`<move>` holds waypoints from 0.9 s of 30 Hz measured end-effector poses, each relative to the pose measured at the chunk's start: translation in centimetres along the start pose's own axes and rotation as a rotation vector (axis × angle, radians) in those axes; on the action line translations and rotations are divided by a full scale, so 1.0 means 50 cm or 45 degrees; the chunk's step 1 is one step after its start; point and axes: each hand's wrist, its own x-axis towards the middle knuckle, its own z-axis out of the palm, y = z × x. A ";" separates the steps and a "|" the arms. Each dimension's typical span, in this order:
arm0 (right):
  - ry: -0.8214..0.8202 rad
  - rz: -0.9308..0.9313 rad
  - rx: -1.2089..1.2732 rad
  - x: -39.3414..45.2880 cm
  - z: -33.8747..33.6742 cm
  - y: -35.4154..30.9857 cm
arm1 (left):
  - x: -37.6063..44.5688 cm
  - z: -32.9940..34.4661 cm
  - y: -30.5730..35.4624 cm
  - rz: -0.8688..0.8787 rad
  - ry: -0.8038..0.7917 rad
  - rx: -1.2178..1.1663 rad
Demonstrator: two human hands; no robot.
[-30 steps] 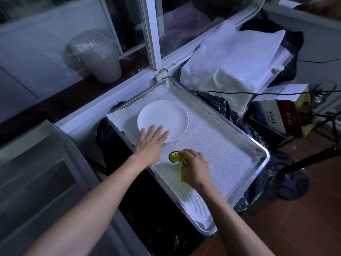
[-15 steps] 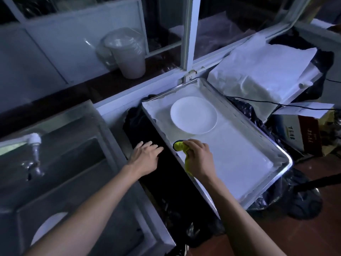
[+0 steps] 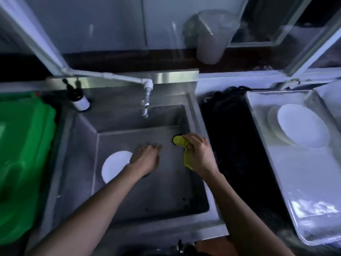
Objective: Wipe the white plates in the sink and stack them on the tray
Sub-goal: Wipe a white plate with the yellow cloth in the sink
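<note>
Nearby: green bin [image 3: 22, 163] left of sink [image 3: 195, 115], tap [image 3: 146, 100] overhead.

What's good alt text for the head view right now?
Two bare hands reach into a steel sink: the left hand over a white plate, the right hand gripping a yellow cloth. On the right, a tray holds another white plate.

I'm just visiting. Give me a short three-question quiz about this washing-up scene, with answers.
1. True or false: the right hand holds a yellow cloth.
2. Where is the white plate nearest the left hand: A) tray, B) sink, C) green bin?
3. What hangs over the sink at the back?

Key: 1 true. 2 B. 3 the tap.
</note>
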 end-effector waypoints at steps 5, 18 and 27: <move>-0.144 -0.071 -0.009 0.019 0.170 -0.120 | -0.106 0.063 -0.194 -0.156 -0.026 -0.065; -0.608 -0.121 -0.014 0.041 0.443 -0.210 | -0.202 0.241 -0.409 -0.578 -0.085 -0.241; -0.655 -0.224 0.017 0.087 0.572 -0.170 | -0.163 0.369 -0.457 -0.918 -0.029 -0.602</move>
